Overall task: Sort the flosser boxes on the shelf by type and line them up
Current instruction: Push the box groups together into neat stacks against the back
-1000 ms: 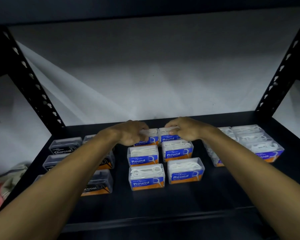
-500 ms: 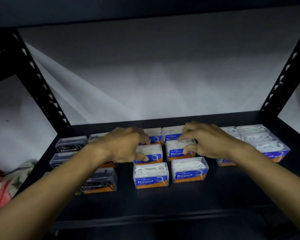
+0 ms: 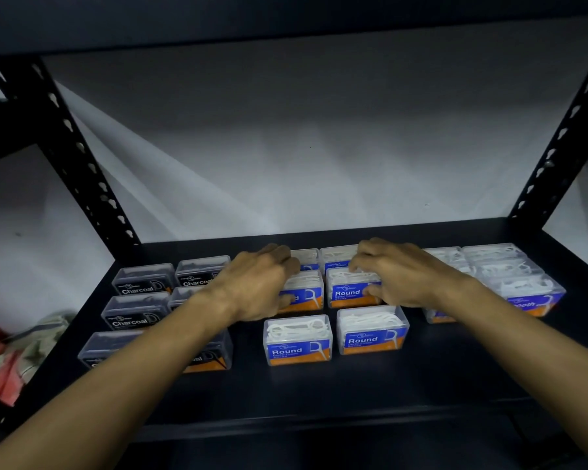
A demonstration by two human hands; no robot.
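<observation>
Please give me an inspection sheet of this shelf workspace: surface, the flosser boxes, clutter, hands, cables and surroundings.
Surface: dark shelf board, front strip bare.
Job's things: Charcoal boxes grouped at left; Round boxes in two columns at centre; a third group of white flosser boxes at right, label partly hidden.
Clutter: nothing seen on the shelf.
Hands: left hand and right hand each grip a middle-row Round box.
Cables: nothing seen.
Surroundings: black perforated uprights, pale wall, crumpled cloth outside at left.
</observation>
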